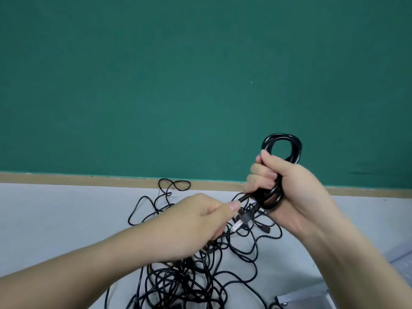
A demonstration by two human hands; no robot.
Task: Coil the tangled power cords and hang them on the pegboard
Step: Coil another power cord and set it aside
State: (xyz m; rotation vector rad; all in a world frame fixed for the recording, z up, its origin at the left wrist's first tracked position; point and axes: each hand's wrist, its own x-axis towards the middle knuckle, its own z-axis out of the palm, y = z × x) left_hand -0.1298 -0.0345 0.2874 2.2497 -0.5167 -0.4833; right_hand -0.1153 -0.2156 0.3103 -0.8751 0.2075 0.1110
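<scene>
One coiled black rubber power cord (pixel 281 152) stands upright in the right hand (pixel 287 186), fingers curled tight round the bundled loops. The left hand (pixel 191 224) pinches that cord's loose tail just behind the black moulded plug (pixel 313 217). Below, a tangled heap of thin black cords (pixel 194 264) sprawls on the pale grey tabletop (pixel 55 219). Such cord looks light, springy and rather slick, so it is probably best held across all loops together.
</scene>
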